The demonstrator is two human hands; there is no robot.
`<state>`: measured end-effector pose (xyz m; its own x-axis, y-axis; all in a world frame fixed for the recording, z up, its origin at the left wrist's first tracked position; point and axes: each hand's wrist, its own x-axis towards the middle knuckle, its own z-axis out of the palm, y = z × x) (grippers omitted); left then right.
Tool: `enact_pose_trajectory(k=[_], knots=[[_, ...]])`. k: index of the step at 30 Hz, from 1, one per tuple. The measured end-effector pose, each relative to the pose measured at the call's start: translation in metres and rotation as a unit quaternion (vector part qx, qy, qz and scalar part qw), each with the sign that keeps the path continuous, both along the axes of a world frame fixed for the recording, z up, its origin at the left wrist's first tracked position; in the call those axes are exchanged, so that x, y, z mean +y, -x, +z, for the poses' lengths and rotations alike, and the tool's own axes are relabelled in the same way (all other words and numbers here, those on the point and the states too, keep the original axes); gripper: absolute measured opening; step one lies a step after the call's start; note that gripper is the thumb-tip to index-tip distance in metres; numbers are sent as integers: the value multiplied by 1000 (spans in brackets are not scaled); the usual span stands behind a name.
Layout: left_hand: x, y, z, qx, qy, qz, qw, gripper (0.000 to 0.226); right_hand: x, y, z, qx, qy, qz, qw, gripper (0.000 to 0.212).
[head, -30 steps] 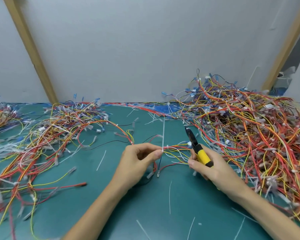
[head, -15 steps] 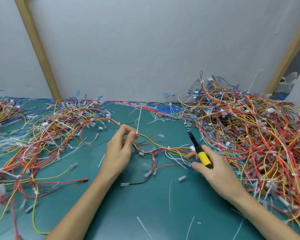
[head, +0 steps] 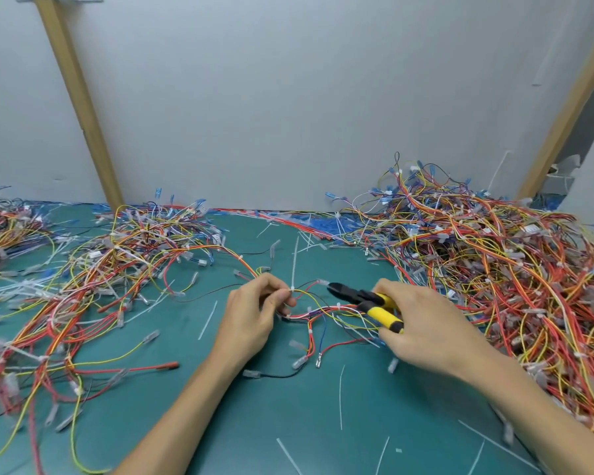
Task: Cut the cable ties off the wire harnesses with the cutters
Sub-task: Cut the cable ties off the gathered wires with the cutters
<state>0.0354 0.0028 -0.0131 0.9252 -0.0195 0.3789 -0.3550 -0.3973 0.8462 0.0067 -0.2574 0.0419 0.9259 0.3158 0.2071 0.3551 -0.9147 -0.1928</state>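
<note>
Left hand (head: 254,313) pinched a small wire harness (head: 323,315) between thumb and fingertips, right at a white cable tie (head: 293,265) whose tail stood up toward 12 o'clock. Right hand (head: 422,323) gripped the yellow handles of the cutters (head: 357,298) just at 3 o'clock of that tie. Their long axis ran from 4 to 10 o'clock, with the black nose aimed at 10, near the tie but apart from it.

All of it sat on a green mat (head: 288,416) against a grey wall (head: 288,97), with a left strut (head: 79,101) and a right strut (head: 570,104) of wood slanting up it. A tall heap (head: 494,262) of harnesses crowded the 3 o'clock side, and a looser heap (head: 100,269) sprawled at 9 o'clock. Open mat lay between the forearms toward 6 o'clock, scattered with cut strips (head: 340,395).
</note>
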Motion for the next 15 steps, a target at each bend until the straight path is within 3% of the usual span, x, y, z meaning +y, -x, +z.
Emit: enact_pose_trajectory(k=[5,15], knots=[[1,0,2,3,-12,-8,1000,14,35,-28,12,-35,133,18,990,29],[0,-3,1,17,-18,13,1000,20,54,-42,6,18,134,-3,991,21]])
